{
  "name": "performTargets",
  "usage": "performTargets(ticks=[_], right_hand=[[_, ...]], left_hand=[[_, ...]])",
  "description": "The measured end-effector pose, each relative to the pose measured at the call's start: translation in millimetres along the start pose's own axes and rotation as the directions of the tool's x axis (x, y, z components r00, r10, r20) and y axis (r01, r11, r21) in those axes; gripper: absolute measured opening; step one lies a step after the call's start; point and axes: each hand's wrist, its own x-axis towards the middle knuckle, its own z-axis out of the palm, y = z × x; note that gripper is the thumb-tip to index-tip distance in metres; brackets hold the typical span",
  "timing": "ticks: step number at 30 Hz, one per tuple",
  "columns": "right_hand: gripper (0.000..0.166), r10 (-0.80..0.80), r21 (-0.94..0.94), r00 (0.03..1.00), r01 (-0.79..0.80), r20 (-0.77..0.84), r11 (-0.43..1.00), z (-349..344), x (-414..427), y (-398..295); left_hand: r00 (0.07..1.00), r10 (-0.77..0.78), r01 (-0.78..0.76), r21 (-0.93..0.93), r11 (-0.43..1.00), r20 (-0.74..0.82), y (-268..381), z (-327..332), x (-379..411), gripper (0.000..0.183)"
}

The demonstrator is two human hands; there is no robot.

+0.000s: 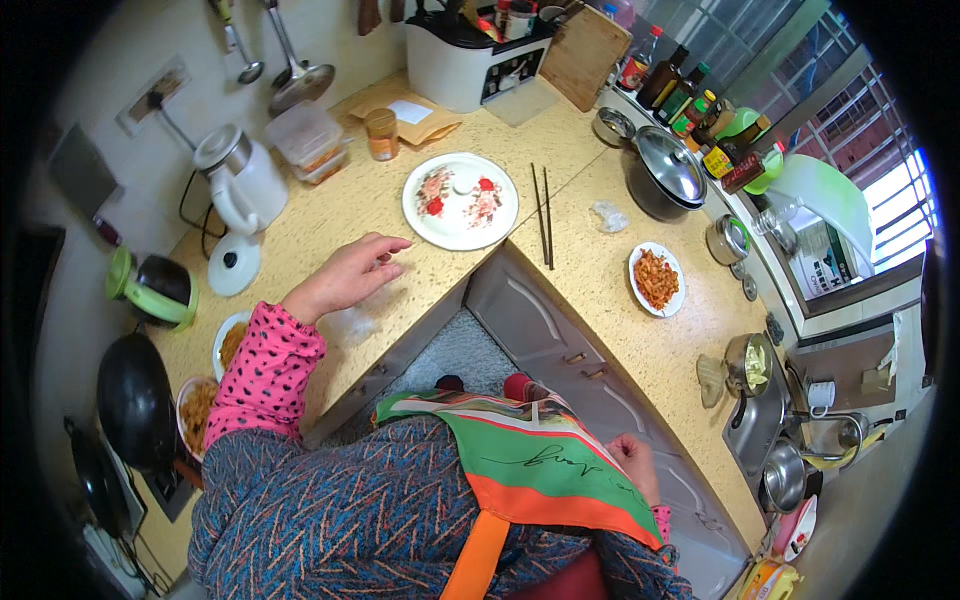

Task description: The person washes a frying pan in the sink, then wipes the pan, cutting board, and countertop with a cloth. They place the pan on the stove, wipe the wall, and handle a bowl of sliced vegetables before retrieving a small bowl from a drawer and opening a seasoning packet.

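My left hand (351,279), in a pink patterned sleeve cover, hovers over the speckled counter with its fingers loosely apart and nothing in them. Just beyond its fingertips lies a white enamel lid (460,201) with a floral print and a central knob. A crumpled clear plastic bag (352,324) rests on the counter below the wrist. Low at my right side, my right hand (634,456) is curled beside the edge of the green and orange apron (536,454); whether it grips anything is hidden. Two dark chopsticks (544,217) lie right of the lid.
A plate of reddish food (656,279) and a lidded pot (666,172) stand on the right counter, before the sink (757,424). On the left are a white kettle (240,180), a black wok (135,401) and a bowl of food (196,412). The counter's inner corner (507,244) faces me.
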Motion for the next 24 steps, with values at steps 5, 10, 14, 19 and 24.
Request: performTargets(ticks=[5, 10, 14, 19, 24], right_hand=[[0.012, -0.236, -0.151, 0.968, 0.248, 0.088, 0.957, -10, 6, 15], [0.017, -0.121, 0.027, 0.956, 0.118, 0.269, 0.993, -18, 15, -26], [0.021, -0.057, 0.036, 0.922, 0.047, 0.382, 0.998, -24, 32, -26], [0.025, -0.035, -0.011, 0.887, 0.045, 0.461, 0.999, -30, 55, -31], [0.029, 0.006, -0.023, 0.917, 0.003, 0.398, 1.0, -20, 38, -18]], left_hand=[[0.984, 0.111, -0.113, 0.001, 0.994, 0.14, -9, 22, 67, 0.042], [0.955, 0.06, 0.018, -0.261, 0.965, 0.289, 8, 67, 74, 0.044], [0.899, 0.095, 0.017, -0.25, 0.968, 0.427, 22, 117, 67, 0.044], [0.841, 0.106, 0.171, -0.447, 0.878, 0.531, 16, 145, 47, 0.04], [0.812, 0.084, 0.283, -0.514, 0.81, 0.578, 0, 149, 53, 0.042]])
